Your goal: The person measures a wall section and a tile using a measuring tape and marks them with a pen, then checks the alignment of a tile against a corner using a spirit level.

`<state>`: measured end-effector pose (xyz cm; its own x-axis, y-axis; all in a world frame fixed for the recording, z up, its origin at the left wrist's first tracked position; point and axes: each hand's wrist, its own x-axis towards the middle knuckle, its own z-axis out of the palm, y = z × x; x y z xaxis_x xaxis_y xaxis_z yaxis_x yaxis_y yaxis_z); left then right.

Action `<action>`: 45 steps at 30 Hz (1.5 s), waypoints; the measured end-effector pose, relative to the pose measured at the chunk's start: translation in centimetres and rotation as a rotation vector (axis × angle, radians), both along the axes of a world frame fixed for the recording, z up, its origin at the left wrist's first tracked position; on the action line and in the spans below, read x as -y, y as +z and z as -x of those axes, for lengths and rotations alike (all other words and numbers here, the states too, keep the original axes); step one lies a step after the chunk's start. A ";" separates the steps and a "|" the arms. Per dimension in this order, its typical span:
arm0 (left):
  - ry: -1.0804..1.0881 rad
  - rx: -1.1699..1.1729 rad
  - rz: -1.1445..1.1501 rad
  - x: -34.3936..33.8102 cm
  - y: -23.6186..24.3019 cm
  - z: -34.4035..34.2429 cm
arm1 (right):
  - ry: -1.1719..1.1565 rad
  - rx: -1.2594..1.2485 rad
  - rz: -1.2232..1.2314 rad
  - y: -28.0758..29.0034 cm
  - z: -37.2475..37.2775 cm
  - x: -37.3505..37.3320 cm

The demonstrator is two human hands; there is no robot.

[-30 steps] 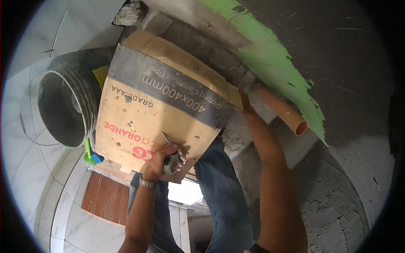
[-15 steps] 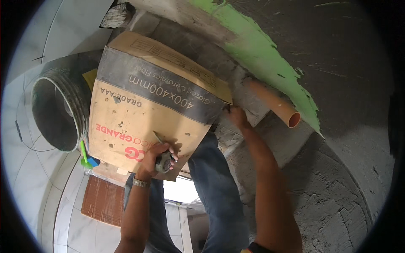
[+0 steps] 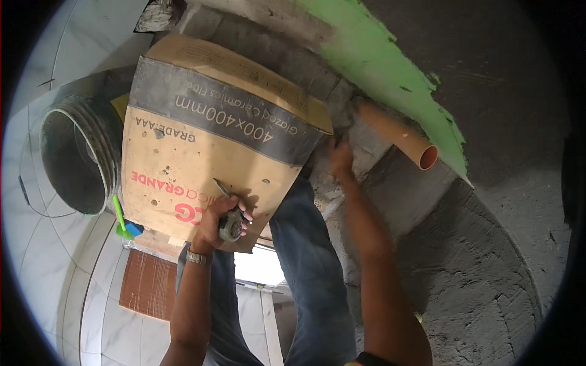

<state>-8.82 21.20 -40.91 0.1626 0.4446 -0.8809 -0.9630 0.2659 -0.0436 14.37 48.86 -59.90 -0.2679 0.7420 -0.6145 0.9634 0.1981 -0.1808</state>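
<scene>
A large cardboard sheet, tan with a dark printed band and mud specks, is tilted in front of my legs. My left hand is over its lower part, closed round a rounded, dirty grey tool that looks like a tape measure. A thin pencil is also in that hand, its tip pointing up and left over the cardboard. My right hand is just below the cardboard's right corner. Its fingertips are dark and blurred, so I cannot see whether they grip the edge.
An orange pipe sticks out at the right, beside a green-coated strip and rough grey cement. On the left are a dirty bucket, a green-and-blue brush-like tool and a brown tile on the pale tiled floor.
The view has shifted slightly, so most things appear a little further left. My right hand now appears slightly lower against the cardboard's corner. My left hand keeps its hold.
</scene>
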 end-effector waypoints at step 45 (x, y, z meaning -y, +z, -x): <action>-0.771 -0.224 -0.720 13.8 24.3 -5.8 | 0.921 -0.325 0.697 25.9 10.1 34.6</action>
<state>-2.98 7.43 -16.57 0.4883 0.7170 -0.4974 -0.4921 0.6970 0.5216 4.30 14.29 -34.04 -0.7408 -0.2747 -0.6130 0.4007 0.5517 -0.7315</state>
